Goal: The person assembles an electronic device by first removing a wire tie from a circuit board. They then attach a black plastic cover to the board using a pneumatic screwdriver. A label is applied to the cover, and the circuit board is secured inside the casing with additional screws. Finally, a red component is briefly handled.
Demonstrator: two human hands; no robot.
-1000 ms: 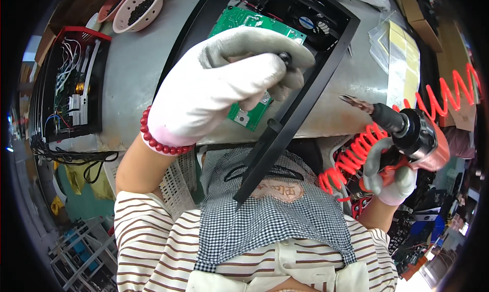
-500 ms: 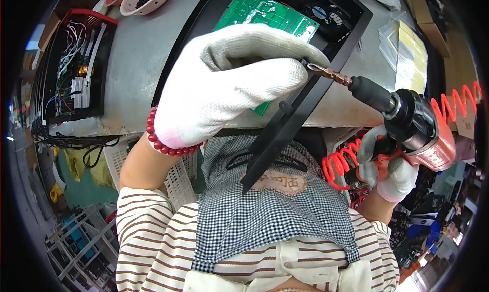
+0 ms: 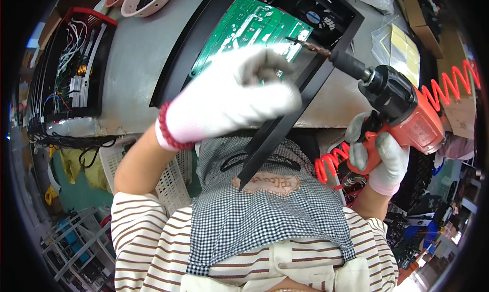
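Grey-white-gloved right hand (image 3: 379, 152) grips red-black pistol-shaped driver (image 3: 415, 124); blurred white-gloved left hand (image 3: 237, 96) half-curled, contents unclear. Steer slim metal bit (image 3: 314, 48) clear of green circuit board (image 3: 242, 29).

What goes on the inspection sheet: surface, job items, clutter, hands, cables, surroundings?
Surface: grey metal bench, discoloured near its front edge.
Job items: black housing with green circuit board and fan; red-and-black power driver, bit fitted.
Clutter: bowl of small dark parts; second opened unit; clear plastic sheets.
Hands: left hand blurred, contents unclear; right hand grips the driver.
Cables: red coiled hose; black cables at left.
Surroundings: white basket below; cardboard at right.
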